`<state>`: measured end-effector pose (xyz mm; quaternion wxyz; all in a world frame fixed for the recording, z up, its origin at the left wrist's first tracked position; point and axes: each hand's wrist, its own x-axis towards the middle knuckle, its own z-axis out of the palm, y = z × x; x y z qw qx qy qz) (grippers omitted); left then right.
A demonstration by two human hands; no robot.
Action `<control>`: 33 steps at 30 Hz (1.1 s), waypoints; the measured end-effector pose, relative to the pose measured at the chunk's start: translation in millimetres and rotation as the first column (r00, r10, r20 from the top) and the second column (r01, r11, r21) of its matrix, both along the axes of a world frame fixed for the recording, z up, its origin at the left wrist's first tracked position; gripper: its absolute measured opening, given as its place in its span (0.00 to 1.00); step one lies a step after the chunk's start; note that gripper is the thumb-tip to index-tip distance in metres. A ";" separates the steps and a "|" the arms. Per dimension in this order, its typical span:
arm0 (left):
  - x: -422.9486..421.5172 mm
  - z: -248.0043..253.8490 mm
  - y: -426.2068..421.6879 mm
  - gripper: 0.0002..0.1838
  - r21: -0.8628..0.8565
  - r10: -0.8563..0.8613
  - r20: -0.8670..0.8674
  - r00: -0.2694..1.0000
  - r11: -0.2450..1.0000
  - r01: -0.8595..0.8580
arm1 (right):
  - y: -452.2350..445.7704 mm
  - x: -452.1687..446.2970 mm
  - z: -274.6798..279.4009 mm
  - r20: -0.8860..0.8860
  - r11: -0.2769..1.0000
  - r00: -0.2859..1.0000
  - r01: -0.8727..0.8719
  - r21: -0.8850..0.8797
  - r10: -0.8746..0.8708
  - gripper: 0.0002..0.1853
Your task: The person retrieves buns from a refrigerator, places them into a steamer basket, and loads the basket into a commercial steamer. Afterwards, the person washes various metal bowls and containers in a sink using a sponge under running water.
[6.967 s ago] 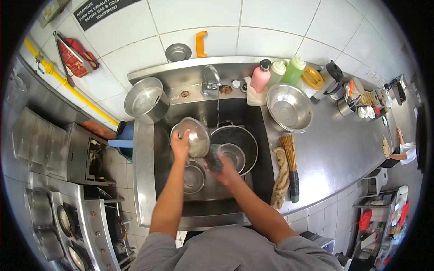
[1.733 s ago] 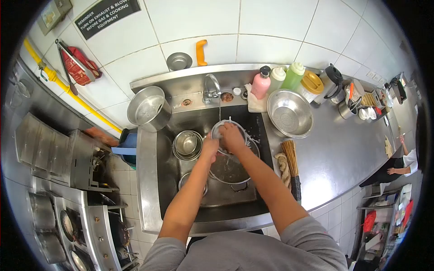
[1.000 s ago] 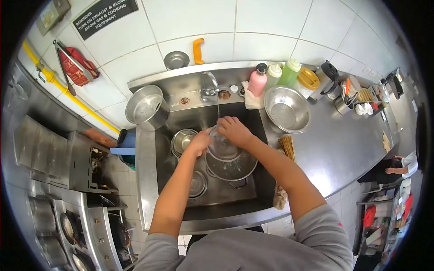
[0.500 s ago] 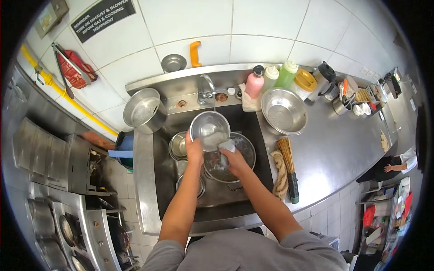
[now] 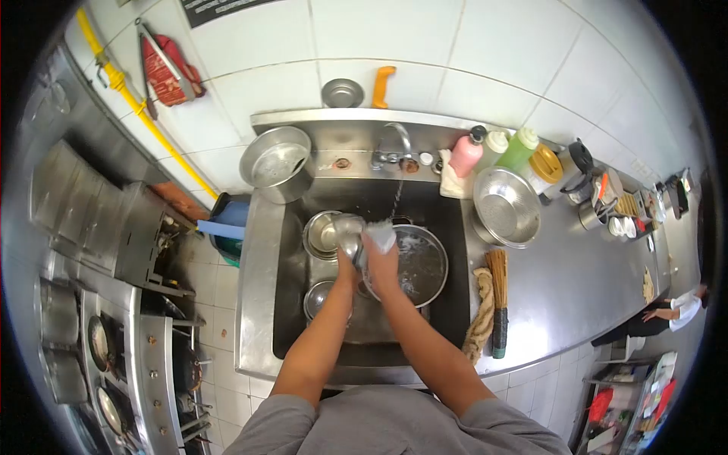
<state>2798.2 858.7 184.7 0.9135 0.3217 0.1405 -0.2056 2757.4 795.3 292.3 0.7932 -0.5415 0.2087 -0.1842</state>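
My left hand (image 5: 346, 264) grips a small metal bowl (image 5: 349, 227), which is turned on its side over the sink (image 5: 303, 197). Close beside it, my right hand (image 5: 383, 267) is closed on a whitish scrubbing pad (image 5: 381, 236), smeared by motion. Whether the pad touches the bowl I cannot tell. Below and right of my hands sits a large round pan (image 5: 425, 277) with suds in it. Stacked metal bowls (image 5: 321, 233) lie on the left of the sink, and another metal bowl (image 5: 317, 302) is nearer me. Water runs from the faucet (image 5: 394, 140).
A deep pot (image 5: 276, 163) stands at the sink's back left corner. On the right counter are a colander (image 5: 509, 205), a pink pump bottle (image 5: 465, 154), green bottles (image 5: 520, 148), a stick brush (image 5: 497, 296) and a twisted cloth (image 5: 480, 318). Another person (image 5: 675, 312) is far right.
The bowl has turned from facing up to its side and moved lower. My right hand with the pad has come closer to my left. Water now falls visibly behind them; the view has shifted.
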 end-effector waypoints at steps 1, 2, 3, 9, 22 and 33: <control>-5.3 34.7 10.1 0.29 0.175 0.050 0.026 0.998 0.983 -0.054 | 2.2 17.1 12.4 0.037 0.998 0.999 -0.036 -0.047 0.037 0.24; -3.1 23.1 26.7 0.23 0.049 -0.019 0.001 1.000 0.999 0.018 | 1.9 37.2 27.6 0.072 0.993 0.994 -0.069 -0.095 0.076 0.26; -4.0 14.1 33.7 0.23 0.050 0.001 0.003 1.000 0.999 -0.001 | 3.4 55.3 58.3 0.022 0.978 0.993 -0.113 -0.177 0.119 0.30; -35.3 20.8 46.9 0.14 0.496 -0.134 -0.018 0.991 0.859 0.125 | 39.3 176.4 134.4 0.010 0.929 0.952 -0.295 -0.222 0.305 0.44; -51.9 35.6 79.6 0.21 0.567 -0.289 -0.041 0.956 0.782 0.261 | -112.1 127.9 -25.2 -0.011 -0.207 0.998 0.003 -0.978 0.065 0.19; -34.8 27.5 23.6 0.24 0.636 -0.431 0.019 0.902 0.702 0.321 | -115.0 113.8 2.3 -0.092 0.981 0.978 -0.181 0.070 0.187 0.09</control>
